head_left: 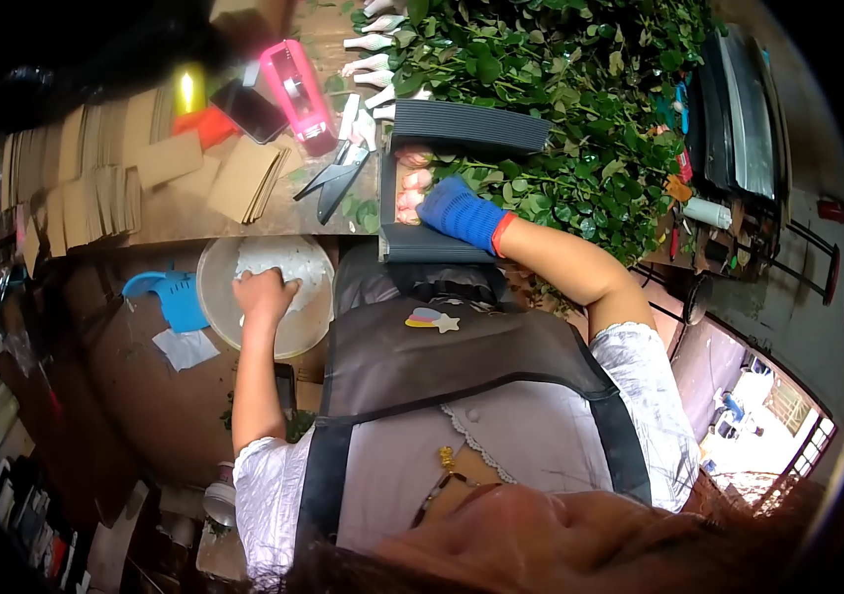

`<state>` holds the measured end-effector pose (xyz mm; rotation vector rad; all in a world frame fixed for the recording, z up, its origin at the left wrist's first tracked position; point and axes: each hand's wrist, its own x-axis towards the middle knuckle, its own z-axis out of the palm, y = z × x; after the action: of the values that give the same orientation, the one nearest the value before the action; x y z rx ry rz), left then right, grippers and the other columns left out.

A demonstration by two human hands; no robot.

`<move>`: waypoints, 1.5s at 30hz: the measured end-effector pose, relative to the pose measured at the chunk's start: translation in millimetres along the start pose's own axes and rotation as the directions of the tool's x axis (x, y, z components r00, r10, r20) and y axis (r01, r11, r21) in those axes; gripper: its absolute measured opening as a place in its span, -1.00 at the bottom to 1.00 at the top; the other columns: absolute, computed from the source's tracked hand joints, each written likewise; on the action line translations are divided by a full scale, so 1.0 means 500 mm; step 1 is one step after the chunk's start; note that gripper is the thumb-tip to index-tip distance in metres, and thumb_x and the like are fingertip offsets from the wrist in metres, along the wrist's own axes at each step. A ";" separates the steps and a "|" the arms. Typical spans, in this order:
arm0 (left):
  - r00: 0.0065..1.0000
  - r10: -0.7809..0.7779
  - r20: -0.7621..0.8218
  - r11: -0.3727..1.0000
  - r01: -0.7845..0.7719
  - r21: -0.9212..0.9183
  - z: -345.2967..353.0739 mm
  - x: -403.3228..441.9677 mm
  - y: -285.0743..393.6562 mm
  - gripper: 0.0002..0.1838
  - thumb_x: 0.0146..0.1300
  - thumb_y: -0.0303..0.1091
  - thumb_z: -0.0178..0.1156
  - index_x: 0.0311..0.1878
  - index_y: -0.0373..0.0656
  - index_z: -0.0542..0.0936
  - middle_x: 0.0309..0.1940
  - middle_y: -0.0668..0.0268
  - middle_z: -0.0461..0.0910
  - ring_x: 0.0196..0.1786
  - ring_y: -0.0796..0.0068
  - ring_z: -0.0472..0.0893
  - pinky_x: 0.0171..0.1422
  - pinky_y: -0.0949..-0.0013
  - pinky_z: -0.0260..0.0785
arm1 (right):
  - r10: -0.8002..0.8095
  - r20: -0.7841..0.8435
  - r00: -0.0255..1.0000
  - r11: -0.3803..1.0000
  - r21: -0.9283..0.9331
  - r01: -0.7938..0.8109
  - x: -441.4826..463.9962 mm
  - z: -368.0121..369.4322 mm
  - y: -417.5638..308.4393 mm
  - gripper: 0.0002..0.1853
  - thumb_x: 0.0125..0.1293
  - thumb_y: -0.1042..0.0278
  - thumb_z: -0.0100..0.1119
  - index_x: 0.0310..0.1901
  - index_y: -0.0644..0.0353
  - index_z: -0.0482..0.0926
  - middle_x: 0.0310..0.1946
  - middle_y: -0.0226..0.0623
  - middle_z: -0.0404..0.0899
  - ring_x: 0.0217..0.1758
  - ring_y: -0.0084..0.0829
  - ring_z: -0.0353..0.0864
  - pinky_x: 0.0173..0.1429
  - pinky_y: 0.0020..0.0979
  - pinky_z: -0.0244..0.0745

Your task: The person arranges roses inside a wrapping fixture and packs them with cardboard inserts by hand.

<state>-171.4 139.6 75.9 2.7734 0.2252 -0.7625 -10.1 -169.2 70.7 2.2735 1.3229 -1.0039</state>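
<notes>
My left hand (264, 295) is bare and reaches over a round whitish tub (212, 322) below the table edge. Its fingers are curled down at a white material (288, 259) in the tub, and what they grip is hidden. My right hand (460, 213) wears a blue knitted glove and is closed against pink roses (412, 188). These roses lie in a row inside a dark corrugated wrapper (471, 127), whose folds stand on both sides of them. Their leafy stems (551, 193) stretch away to the right.
Scissors (338, 178), a pink tape dispenser (298, 97), a phone (249, 111) and brown cardboard pieces (244, 178) lie on the table's left. White-wrapped buds (373, 61) line the leafy heap (521, 59). A blue plastic piece (180, 300) hangs beside the tub.
</notes>
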 end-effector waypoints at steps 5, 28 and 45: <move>0.964 0.234 -0.126 0.736 -0.260 -0.625 -0.008 0.099 0.171 -0.66 0.29 -0.15 0.29 0.00 -0.17 0.58 -0.15 0.07 0.66 -0.01 -0.05 0.61 0.13 0.09 0.41 | -0.063 -0.174 0.983 0.978 0.183 0.095 0.024 0.026 -0.001 -0.79 0.37 0.31 0.07 -0.07 0.16 0.61 -0.17 -0.02 0.67 -0.09 -0.10 0.71 0.05 -0.12 0.60; 0.857 0.473 -0.204 0.711 -0.508 -0.486 0.073 0.248 0.270 -0.10 -0.18 0.00 0.66 0.27 0.00 0.48 0.54 -0.26 -0.13 0.58 -0.31 -0.05 0.59 -0.07 0.00 | 0.242 -0.165 0.956 0.905 0.393 -0.161 -0.020 -0.003 0.048 -0.69 0.39 0.13 0.01 -0.08 0.08 0.69 -0.21 -0.09 0.74 -0.14 -0.15 0.77 -0.11 -0.11 0.62; 0.898 0.376 -0.231 0.728 -0.440 -0.526 0.074 0.269 0.295 -0.45 -0.10 0.11 0.57 -0.17 -0.12 0.74 0.53 -0.28 -0.03 0.52 -0.32 0.04 0.57 -0.01 0.00 | 0.099 -0.219 0.971 0.992 0.098 -0.079 -0.002 0.026 0.042 -0.79 0.37 0.27 0.05 -0.10 0.05 0.66 -0.23 -0.28 0.77 -0.17 -0.17 0.77 -0.23 -0.12 0.57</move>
<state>-42.9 -0.7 5.3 2.1669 -0.1310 -0.3469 2.2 -188.1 61.0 2.5511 1.2692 -0.8105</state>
